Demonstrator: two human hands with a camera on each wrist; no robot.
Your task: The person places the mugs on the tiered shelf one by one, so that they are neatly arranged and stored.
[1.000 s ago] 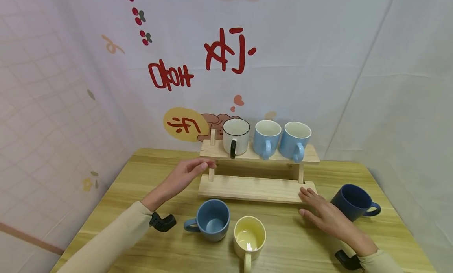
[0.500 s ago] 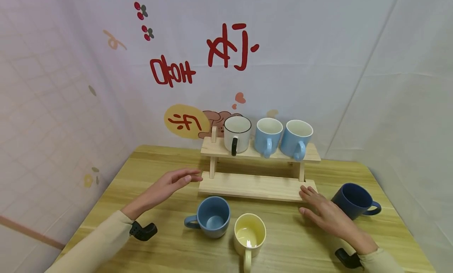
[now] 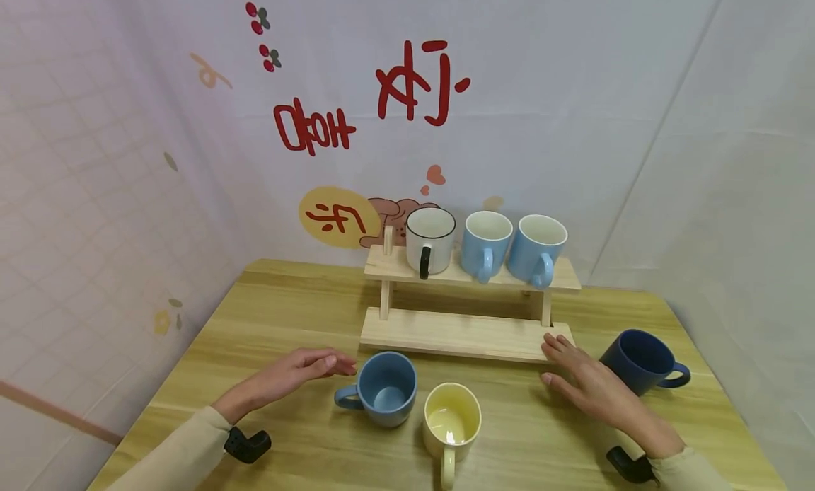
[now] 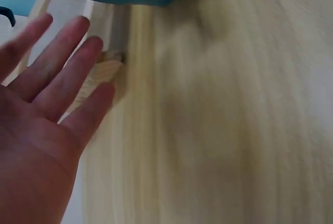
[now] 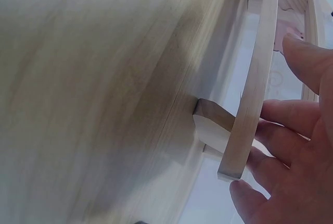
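My left hand point(image 3: 296, 375) hovers over the table with its fingers extended, its fingertips close to the rim of a blue-grey mug point(image 3: 386, 392) whose handle points left. In the left wrist view the palm and spread fingers point(image 4: 73, 75) hold nothing. My right hand point(image 3: 592, 385) rests with extended fingers at the right end of the wooden rack's lower shelf point(image 3: 455, 335). The right wrist view shows its fingertips at the end of that board point(image 5: 247, 120). A navy mug point(image 3: 639, 360) stands just right of this hand, partly behind it. A yellow mug point(image 3: 451, 424) stands beside the blue-grey one, handle toward me.
On the rack's upper shelf point(image 3: 395, 267) stand a white mug point(image 3: 430, 240) with a black handle and two light blue mugs point(image 3: 487, 245), handles facing forward. A printed cloth wall point(image 3: 541, 123) rises behind the table point(image 3: 286, 300).
My left hand has drawn back from the rack's left upright, down and left, and then come lower beside the blue-grey mug. The right hand stays at the lower shelf.
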